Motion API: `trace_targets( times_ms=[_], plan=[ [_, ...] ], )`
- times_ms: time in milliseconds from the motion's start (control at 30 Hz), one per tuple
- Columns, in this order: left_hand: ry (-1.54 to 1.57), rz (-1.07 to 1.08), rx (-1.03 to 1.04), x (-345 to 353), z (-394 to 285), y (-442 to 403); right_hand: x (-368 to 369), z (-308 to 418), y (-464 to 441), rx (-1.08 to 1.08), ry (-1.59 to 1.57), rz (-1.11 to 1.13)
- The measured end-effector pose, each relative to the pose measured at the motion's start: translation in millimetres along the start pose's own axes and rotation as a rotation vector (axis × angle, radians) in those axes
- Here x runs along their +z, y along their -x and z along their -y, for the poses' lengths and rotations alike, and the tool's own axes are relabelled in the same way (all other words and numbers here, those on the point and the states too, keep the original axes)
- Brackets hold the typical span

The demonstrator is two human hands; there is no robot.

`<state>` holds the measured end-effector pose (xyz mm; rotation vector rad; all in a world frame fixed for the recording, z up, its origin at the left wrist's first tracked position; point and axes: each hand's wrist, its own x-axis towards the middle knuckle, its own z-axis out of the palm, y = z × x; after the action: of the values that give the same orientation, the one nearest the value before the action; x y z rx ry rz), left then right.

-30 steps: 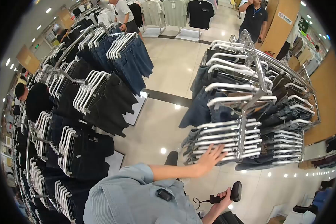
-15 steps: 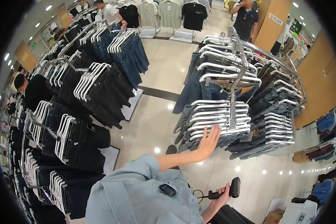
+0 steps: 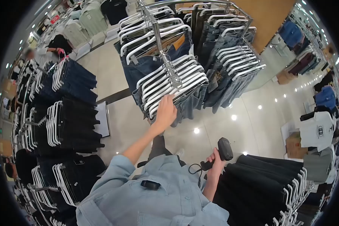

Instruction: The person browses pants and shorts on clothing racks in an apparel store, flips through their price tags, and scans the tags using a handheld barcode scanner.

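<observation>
My left hand (image 3: 166, 111) reaches forward to the front of a row of white hangers (image 3: 154, 90) that carry blue-grey denim jeans (image 3: 184, 113). Its fingers are bent over the front hanger and look closed on it, though the fingertips are partly hidden. Low on the right, my right hand (image 3: 216, 162) is wrapped around the handle of a black handheld barcode scanner (image 3: 225, 149). The scanner's head points up and away from the hangers, and a black cord (image 3: 194, 168) hangs from its handle.
A chrome rack (image 3: 154, 28) holds more hung jeans ahead and to the right. Dark trousers (image 3: 79, 128) hang along the left, and black garments (image 3: 260, 180) at lower right. A cardboard box (image 3: 297, 145) stands on the right. Another person (image 3: 45, 54) is at far left.
My view has turned right and downward. My left hand went from lying flat with spread fingers on the hangers to bent fingers at the front one. My right hand still holds the scanner.
</observation>
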<state>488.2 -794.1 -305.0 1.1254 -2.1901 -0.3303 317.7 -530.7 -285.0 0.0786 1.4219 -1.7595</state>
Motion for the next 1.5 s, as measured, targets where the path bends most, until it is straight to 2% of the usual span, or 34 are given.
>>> trace_targets(
  times_ms=[67,233,300,767,833,900,1100,1367,1500],
  plan=[
    [0.02,0.037,-0.076,0,0,-8,-9,2,3,-0.007,-0.015,-0.031],
    [0.004,0.104,-0.103,14,11,-25,-22,6,5,-0.035,-0.044,-0.087],
    [0.089,0.107,-0.149,15,10,-27,-23,7,4,-0.03,-0.052,-0.089],
    [0.16,0.224,-0.138,4,21,-21,-21,-2,2,0.035,-0.073,-0.033],
    [0.187,0.212,-0.111,5,23,-25,-20,-3,3,0.053,-0.078,-0.029],
    [0.093,0.244,-0.17,8,21,-26,-19,-5,2,0.064,-0.03,-0.001],
    [0.049,0.164,-0.199,12,24,-36,-11,-9,-1,0.069,-0.016,0.009],
    [0.052,0.239,-0.088,8,57,-36,0,-14,8,0.061,0.028,0.06],
    [0.177,0.336,-0.006,4,87,-43,-1,-11,16,0.051,0.037,0.053]
  ],
)
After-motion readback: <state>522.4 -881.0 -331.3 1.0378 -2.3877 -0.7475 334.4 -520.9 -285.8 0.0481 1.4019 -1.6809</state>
